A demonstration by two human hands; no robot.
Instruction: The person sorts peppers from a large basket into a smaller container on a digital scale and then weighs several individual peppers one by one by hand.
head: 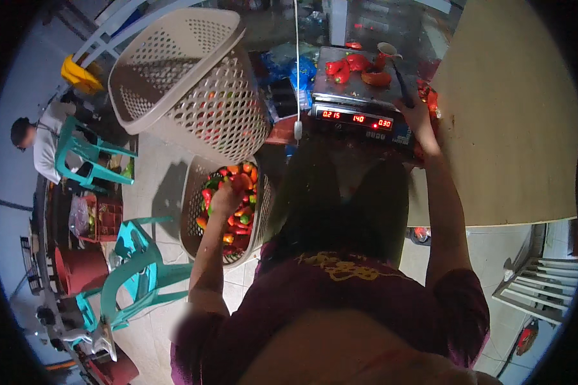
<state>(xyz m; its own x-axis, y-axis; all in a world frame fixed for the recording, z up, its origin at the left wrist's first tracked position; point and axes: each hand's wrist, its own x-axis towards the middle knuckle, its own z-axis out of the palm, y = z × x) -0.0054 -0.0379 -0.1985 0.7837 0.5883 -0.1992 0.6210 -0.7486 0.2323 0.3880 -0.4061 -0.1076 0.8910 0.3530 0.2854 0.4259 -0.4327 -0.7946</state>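
Note:
My left hand [225, 198] reaches down into a tall beige plastic basket [188, 226] of red, orange and green peppers [241, 219]. Red pepper flesh shows at its fingertips, but whether they grip it is unclear. My right hand [418, 119] is closed around the dark handle of a knife [404, 91], beside the right edge of a digital counter scale [337, 96] with a lit red display. On the scale's metal plate lie red peppers [338, 71] and a cut pepper piece [375, 78]. The knife's tip end is near another piece [387, 50].
A second, tilted beige basket [212, 96] leans above the first. A white cord [297, 62] hangs left of the scale. A wooden board surface [505, 120] borders my right arm. Green plastic chairs [130, 279] and a seated person [53, 139] are at left.

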